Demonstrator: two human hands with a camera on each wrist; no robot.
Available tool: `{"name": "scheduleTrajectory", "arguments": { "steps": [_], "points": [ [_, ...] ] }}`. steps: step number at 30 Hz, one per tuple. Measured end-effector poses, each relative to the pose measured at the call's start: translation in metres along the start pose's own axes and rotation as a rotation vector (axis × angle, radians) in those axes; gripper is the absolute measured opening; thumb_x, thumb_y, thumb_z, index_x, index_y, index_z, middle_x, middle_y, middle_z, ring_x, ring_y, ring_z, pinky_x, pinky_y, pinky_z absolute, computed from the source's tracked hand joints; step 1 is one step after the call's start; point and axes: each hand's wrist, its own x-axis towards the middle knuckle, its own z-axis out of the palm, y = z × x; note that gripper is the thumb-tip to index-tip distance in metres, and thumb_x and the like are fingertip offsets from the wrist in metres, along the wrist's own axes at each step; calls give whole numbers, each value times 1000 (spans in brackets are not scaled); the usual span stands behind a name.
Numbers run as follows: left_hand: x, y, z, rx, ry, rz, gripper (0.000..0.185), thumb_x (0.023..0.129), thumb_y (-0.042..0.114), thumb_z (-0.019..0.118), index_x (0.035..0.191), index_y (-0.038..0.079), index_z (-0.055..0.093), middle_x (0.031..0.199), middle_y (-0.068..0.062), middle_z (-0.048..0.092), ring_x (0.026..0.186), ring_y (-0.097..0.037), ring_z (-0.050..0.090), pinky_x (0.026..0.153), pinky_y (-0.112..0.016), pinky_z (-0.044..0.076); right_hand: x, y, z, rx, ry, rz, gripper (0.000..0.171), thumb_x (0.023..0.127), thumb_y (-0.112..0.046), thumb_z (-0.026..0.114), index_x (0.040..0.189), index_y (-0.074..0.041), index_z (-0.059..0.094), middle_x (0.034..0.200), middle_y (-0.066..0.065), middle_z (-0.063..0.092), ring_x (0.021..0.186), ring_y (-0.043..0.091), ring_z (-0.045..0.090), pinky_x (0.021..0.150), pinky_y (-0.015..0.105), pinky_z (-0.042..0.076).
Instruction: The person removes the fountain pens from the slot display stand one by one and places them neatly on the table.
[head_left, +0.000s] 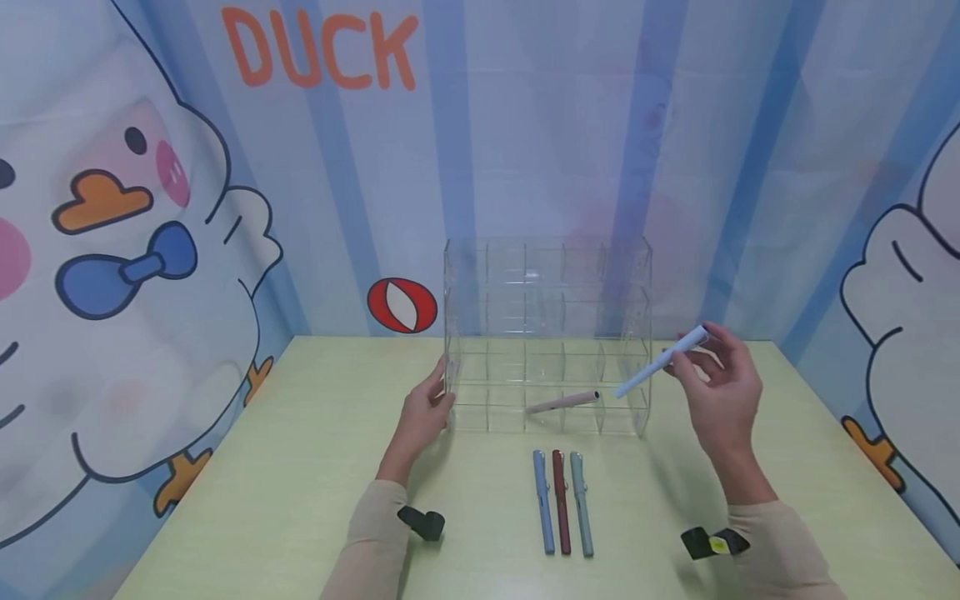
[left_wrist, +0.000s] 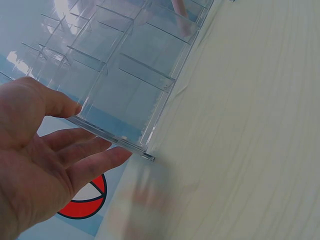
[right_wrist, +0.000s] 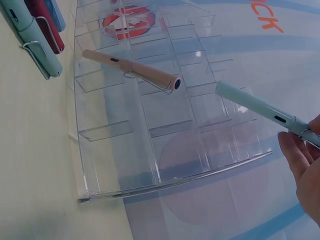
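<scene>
A clear acrylic rack (head_left: 547, 337) with rows of small compartments stands on the table. My left hand (head_left: 422, 417) grips its left side wall, thumb in front and fingers behind in the left wrist view. Beyond the rack's right side, my right hand (head_left: 723, 400) pinches a light blue pen (head_left: 660, 362) near its clip end, tilted with the other end pointing down toward the rack. A pink pen (head_left: 562, 402) lies slanted in a low compartment, one end sticking out. In front lie a blue pen (head_left: 544, 504), a dark red pen (head_left: 562, 504) and a grey-green pen (head_left: 582, 504), side by side.
The pale table (head_left: 262, 500) runs back to a striped curtain (head_left: 525, 125) printed with cartoon ducks and a red ball shape. Both sleeves carry black wrist straps (head_left: 716, 543).
</scene>
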Motion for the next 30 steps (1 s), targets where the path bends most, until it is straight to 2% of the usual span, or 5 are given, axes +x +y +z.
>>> {"name": "scheduleTrajectory", "arguments": {
  "steps": [8, 22, 26, 30],
  "points": [
    [0, 0, 0, 7, 1, -4, 67, 101, 7, 55, 159, 30, 28, 153, -23, 41, 131, -41, 50, 71, -42, 57, 1, -4, 0, -38, -3, -19, 48, 85, 20, 61, 131, 5, 58, 106, 14, 59, 86, 15, 68, 73, 29, 58],
    [1, 0, 0, 15, 5, -18, 67, 102, 9, 55, 159, 30, 28, 153, -21, 42, 130, -39, 52, 66, -33, 54, 2, -18, -2, 18, -33, -61, 46, 85, 21, 60, 130, 9, 60, 104, 13, 62, 84, 16, 69, 70, 27, 58],
    [1, 0, 0, 15, 4, -11, 66, 101, 8, 54, 159, 29, 28, 152, -22, 41, 130, -40, 52, 64, -32, 54, 2, -22, -4, -75, -47, 37, 45, 87, 17, 60, 131, 5, 61, 103, 11, 62, 85, 14, 70, 69, 26, 58],
    [1, -1, 1, 15, 5, -7, 67, 101, 7, 54, 159, 28, 28, 153, -22, 41, 130, -41, 51, 66, -35, 56, 0, -24, -7, -277, -135, 218, 47, 92, 6, 62, 139, 0, 56, 106, 7, 61, 87, 8, 70, 70, 26, 58]
  ]
}}
